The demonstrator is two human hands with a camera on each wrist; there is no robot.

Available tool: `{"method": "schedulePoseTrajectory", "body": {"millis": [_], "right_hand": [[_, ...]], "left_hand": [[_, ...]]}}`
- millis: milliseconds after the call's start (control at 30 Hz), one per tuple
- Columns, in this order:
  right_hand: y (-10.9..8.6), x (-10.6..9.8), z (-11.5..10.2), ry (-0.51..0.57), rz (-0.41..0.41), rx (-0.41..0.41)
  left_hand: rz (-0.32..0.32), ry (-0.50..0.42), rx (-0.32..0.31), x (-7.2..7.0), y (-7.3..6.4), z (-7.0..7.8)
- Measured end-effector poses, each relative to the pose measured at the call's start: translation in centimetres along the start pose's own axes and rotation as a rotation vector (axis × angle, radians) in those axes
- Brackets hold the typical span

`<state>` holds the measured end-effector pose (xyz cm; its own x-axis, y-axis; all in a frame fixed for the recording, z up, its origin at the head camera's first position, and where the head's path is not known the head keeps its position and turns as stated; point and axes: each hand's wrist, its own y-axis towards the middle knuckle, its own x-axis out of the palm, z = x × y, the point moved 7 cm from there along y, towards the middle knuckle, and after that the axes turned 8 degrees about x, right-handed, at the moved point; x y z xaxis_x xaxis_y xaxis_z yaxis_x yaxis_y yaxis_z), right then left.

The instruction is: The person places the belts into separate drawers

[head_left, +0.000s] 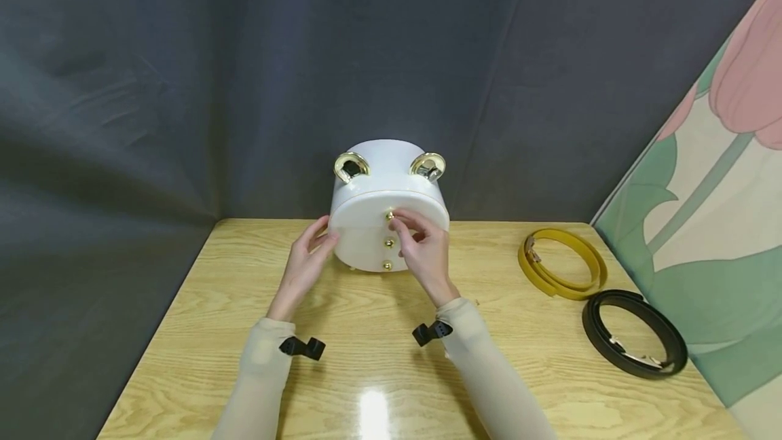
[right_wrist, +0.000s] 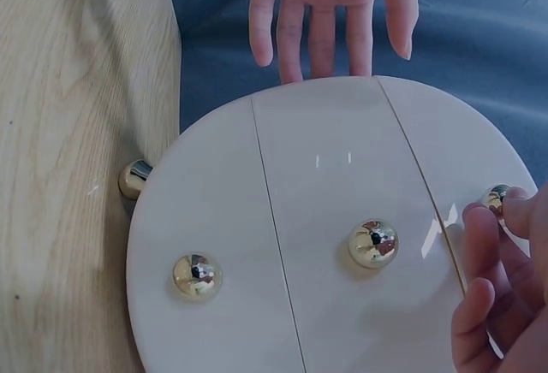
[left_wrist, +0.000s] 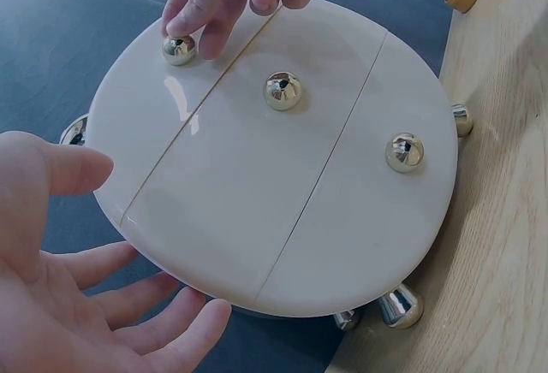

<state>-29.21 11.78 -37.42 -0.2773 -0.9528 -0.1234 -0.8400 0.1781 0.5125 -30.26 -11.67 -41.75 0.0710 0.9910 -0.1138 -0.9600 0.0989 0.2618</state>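
Here's the white box (head_left: pixel 360 240), centre of the frame, straight ahead and between my two hands, its oval front wider than tall and facing me. Right hand (head_left: pixel 427 257) is the nearer to the gold line of knobs, thumb and fingers pinching the top knob (left_wrist: pixel 179 50); middle knob (head_left: pixel 389 243) and bottom knob (head_left: pixel 387 266) sit free, straight below. Left hand (head_left: pixel 304 260), well apart from the right, is spread at the box's left edge; whether those fingertips actually touch, I can't quite tell.
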Motion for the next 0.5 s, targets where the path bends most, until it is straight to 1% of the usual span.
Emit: {"method": "schedulePoseTrajectory", "body": {"millis": [167,300,500], "right_hand": [[0.04,0.01,-0.01,0.012,0.016,0.002],[0.16,0.01,-0.12,-0.001,0.018,0.000],[0.02,-0.40,0.12,-0.012,0.018,-0.010]], "left_hand": [[0.000,0.013,-0.002,0.01,-0.04,-0.02],[0.001,0.023,-0.013,-0.05,-0.16,0.04],[-0.020,0.011,-0.029,0.05,-0.25,0.15]]}}
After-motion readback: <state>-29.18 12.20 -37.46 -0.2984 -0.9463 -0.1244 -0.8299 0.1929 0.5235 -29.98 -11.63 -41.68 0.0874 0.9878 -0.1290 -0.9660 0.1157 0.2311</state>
